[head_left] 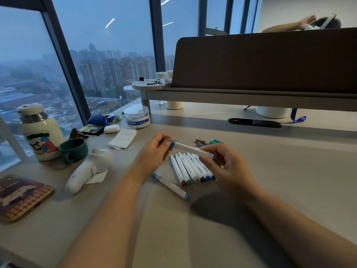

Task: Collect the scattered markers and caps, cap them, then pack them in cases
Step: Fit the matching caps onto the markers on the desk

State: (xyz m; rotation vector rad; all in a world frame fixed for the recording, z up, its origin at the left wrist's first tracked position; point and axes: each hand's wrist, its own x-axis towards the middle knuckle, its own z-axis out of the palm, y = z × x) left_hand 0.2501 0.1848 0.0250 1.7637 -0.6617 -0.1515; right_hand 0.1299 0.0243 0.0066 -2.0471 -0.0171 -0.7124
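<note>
A white marker with a blue cap hangs above the desk between both hands. My left hand pinches its blue-capped left end, while my right hand grips the other end. Below them lie several white markers side by side, their coloured ends toward me. One more white marker with blue ends lies alone, closer to me. Several loose caps in brown, grey, green and blue sit just beyond the hands.
A clear plastic jar, folded tissue, white controller, green mug, bottle and phone crowd the left. A raised shelf with a dark screen runs along the back.
</note>
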